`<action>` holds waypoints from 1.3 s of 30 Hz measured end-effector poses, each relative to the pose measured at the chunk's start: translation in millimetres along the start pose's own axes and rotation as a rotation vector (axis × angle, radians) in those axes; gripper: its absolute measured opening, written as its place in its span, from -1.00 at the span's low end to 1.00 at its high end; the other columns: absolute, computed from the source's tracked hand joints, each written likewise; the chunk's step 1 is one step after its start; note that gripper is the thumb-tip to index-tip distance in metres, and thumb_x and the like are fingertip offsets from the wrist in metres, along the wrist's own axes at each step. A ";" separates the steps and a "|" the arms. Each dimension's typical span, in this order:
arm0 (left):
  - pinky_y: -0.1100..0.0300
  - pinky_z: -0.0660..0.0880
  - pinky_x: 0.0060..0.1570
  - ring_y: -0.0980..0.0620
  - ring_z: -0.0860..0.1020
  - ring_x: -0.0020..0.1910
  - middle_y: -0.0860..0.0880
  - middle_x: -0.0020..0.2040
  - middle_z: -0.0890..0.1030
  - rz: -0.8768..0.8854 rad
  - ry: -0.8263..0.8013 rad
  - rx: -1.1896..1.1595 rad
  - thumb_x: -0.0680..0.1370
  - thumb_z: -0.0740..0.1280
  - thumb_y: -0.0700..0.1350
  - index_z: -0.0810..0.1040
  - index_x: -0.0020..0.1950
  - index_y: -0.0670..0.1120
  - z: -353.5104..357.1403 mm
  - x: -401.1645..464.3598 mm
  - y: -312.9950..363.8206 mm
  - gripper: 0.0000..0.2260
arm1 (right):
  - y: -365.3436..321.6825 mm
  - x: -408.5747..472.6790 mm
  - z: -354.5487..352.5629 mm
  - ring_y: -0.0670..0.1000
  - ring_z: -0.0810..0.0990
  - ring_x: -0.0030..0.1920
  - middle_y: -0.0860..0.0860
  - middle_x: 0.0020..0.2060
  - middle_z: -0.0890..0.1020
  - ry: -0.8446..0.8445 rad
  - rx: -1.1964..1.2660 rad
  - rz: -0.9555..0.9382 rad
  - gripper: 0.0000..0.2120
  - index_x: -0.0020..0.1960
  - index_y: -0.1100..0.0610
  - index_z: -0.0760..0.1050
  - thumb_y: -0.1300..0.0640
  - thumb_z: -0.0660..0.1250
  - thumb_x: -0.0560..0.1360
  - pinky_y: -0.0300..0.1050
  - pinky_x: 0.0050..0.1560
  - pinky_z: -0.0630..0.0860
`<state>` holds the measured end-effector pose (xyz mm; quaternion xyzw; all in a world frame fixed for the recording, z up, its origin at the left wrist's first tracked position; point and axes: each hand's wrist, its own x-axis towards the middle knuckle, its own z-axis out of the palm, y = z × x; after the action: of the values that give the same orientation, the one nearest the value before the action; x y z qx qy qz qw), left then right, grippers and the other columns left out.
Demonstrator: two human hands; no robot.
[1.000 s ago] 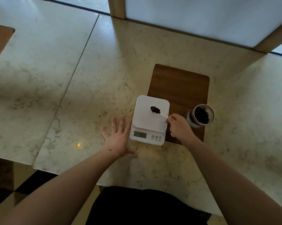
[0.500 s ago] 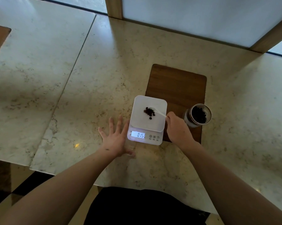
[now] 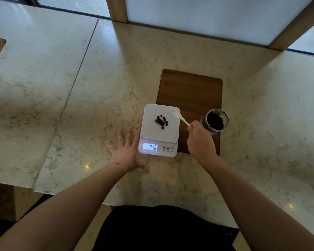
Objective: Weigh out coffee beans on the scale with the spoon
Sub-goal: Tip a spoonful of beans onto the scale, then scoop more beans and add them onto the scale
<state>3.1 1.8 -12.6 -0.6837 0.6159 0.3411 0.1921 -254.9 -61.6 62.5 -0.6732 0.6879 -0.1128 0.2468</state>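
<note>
Left hand [image 3: 125, 153] lies flat, fingers spread, beside the white digital scale [image 3: 159, 130]. Coffee beans [image 3: 161, 121], on the spoon a second ago, now sit on its platform; right hand [image 3: 200, 142] pinches the emptied white spoon [image 3: 179, 115], heading for the bean jar [image 3: 215, 121].

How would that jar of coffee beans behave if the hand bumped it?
The jar stands upright on the wooden board, taller than wide, so it might tip. It looks like glass, so probably breakable. It has no lid, so beans would likely spill, and once down its round body could roll.
</note>
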 end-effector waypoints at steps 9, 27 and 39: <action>-0.62 -0.29 0.34 -0.25 -0.61 0.45 -0.04 0.52 -0.58 -0.005 -0.043 0.023 0.15 0.36 0.62 -0.71 0.35 0.20 -9.5 -6.4 5.5 0.36 | 16.4 -10.1 -11.7 -0.01 0.52 -0.33 0.01 -0.28 0.57 -0.033 0.282 0.197 -0.79 -0.03 0.13 0.51 0.18 0.11 0.65 -0.13 -0.38 0.32; -0.65 -0.23 0.34 -0.28 -0.69 0.36 -0.05 0.42 -0.70 -0.057 -0.166 0.098 0.17 0.24 0.68 -0.72 0.36 0.15 -15.8 -3.8 7.0 0.32 | 64.4 -0.1 -85.7 0.02 0.46 -0.31 0.02 -0.33 0.52 0.149 0.307 0.381 -0.75 -0.09 0.19 0.56 0.12 0.16 0.62 -0.09 -0.39 0.27; -0.63 -0.26 0.32 -0.27 -0.68 0.37 -0.06 0.45 -0.68 -0.028 -0.144 0.071 0.02 0.12 0.71 -0.76 0.31 0.15 -13.6 -3.7 6.5 0.34 | 68.8 19.1 -128.9 0.17 0.60 -0.26 0.10 -0.27 0.63 0.079 -0.474 0.063 -0.74 -0.08 0.12 0.63 0.07 0.19 0.60 -0.02 -0.25 0.55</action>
<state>0.0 -5.9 0.4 -0.6585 0.6026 0.3650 0.2647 -377.6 -98.5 135.3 -0.6854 0.7250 0.0333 0.0582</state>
